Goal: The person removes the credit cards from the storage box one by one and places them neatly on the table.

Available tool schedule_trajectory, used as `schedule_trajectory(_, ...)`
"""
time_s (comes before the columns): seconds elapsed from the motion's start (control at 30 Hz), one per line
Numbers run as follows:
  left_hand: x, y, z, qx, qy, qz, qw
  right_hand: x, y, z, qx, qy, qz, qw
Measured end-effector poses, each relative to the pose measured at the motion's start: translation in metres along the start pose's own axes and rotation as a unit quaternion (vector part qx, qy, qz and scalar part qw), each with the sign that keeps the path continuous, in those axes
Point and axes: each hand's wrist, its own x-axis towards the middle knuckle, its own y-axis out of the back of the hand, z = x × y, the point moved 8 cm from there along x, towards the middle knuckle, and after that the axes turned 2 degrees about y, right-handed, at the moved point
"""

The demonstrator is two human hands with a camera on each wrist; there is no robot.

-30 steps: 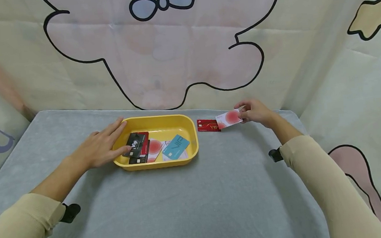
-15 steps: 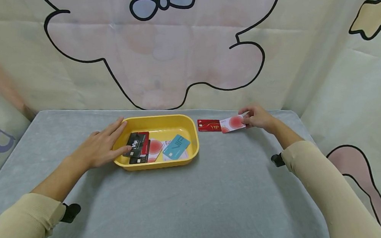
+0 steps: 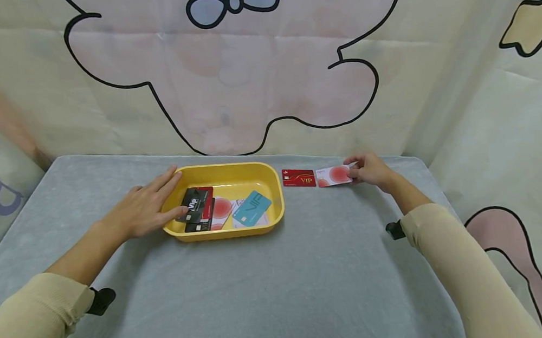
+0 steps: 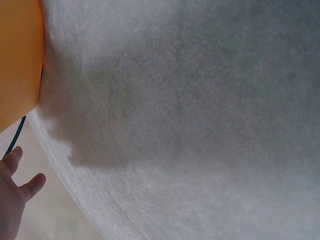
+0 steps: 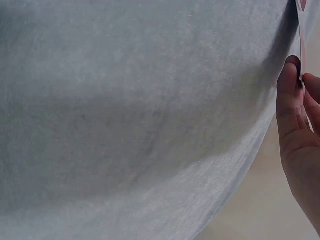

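- Over on the left, the left hand (image 3: 142, 209) has its fingers spread along the rim of the yellow tray (image 3: 225, 235), thumb reaching in over the cards, gripping nothing.
- Inside the tray, left side: a black VIP card (image 3: 194, 200) overlaps a lower black card (image 3: 197, 227), with a red-circled card (image 3: 221, 210) beside them.
- Further right in there, a teal VIP card (image 3: 252, 208) lies across a pale card (image 3: 238, 222). I'd call these the portion left to deal with.
- Now past the tray's right end, a red VIP card (image 3: 298, 178) sits on the grey surface (image 3: 263, 295); that one looks done.
- Just beside it, the pink-and-white card (image 3: 330, 176), lined up and pinched at its right end by the right hand (image 3: 371, 171): nearly placed, I'd judge, but not released.
- Hard to make out: the left wrist view catches only part of the tray and cut-off fingers; overlaps in the black stack spoil any sure count; the pale card is mostly covered.
- Far right, fingers hide the held card's end, and the right wrist view shows it edge-on, so whether it lies fully flat I can't tell.
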Motion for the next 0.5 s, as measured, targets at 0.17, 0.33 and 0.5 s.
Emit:
schedule_trajectory(0.17,0.0001,-0.0002,0.0002,-0.002,0.002,-0.002,1.0,0.0017,-0.0014,0.0028,-0.016,0.005,0.001,1.0)
schedule_trajectory(0.33,-0.0004,0.0004,0.0015,-0.001,0.002,-0.002,1.0,0.0022,-0.0024,0.0033,-0.025,0.012,0.002,1.0)
schedule_trajectory(0.5,-0.0008,0.0007,0.002,-0.001,0.003,-0.002,1.0,0.0015,-0.004,0.0043,-0.024,-0.004,-0.002,1.0)
